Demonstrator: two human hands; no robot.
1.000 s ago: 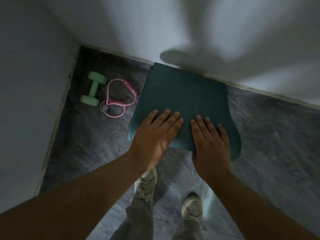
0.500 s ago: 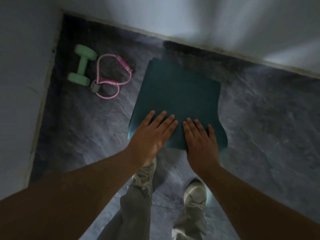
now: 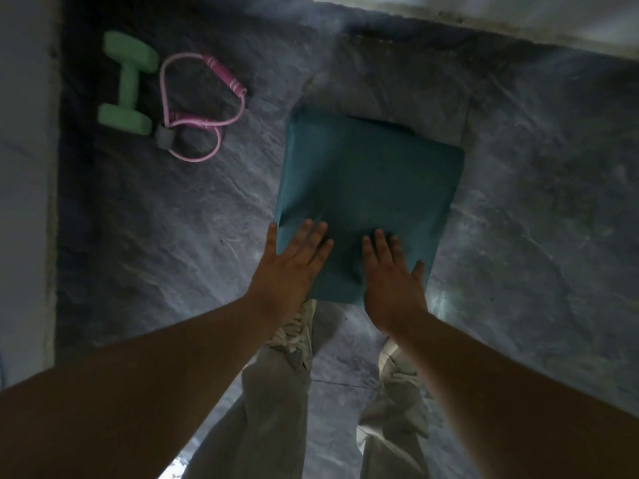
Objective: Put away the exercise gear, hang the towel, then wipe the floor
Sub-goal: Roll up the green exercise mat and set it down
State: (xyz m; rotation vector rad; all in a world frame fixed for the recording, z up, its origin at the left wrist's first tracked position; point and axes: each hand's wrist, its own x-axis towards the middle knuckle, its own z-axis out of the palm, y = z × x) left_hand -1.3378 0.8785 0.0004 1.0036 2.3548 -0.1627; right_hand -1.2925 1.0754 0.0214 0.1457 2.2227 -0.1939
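pressing flat, both hands are on the folded teal exercise mat, which lies on the dark stone floor just ahead of the person's shoes. left hand covers the near left corner, thumb hanging off the side edge. right hand sits beside it, toward the right edge. fingers straight on both, palms down, nothing gripped. the mat stretches away from the hands toward the wall, so a lift would likely start at this near edge. well off to the left, the green dumbbell and pink resistance band wait, nearer the left hand.
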